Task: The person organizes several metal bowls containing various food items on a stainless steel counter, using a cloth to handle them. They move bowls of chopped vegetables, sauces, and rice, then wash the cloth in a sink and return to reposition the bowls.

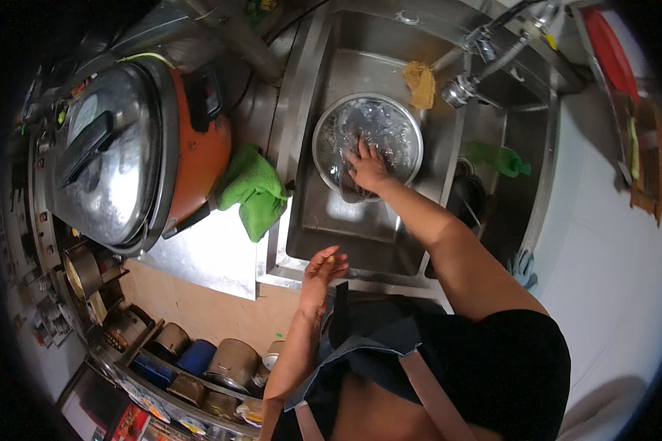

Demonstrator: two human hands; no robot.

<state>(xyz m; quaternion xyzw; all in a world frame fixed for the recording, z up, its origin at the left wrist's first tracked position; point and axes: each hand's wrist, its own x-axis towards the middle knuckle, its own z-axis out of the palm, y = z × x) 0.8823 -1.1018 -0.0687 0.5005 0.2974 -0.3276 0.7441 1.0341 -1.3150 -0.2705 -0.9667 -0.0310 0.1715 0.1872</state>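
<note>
A round metal basin of water with some bubbles stands in the left bowl of the stainless steel sink. My right hand is over its near side, fingers spread, at the water's surface. Under and beside that hand lies a dark, see-through thing, reaching the basin's near rim; its kind is unclear. My left hand is raised over the sink's front edge, fingers loosely curled and apart. A small yellow spot shows by its thumb, too small to identify. A tan sponge or scouring pad lies beyond the basin.
A large orange cooker with a metal lid and a green cloth are at left. A tap hangs over the divider. The right sink bowl holds a green bottle and dark cookware. Pots fill a lower shelf.
</note>
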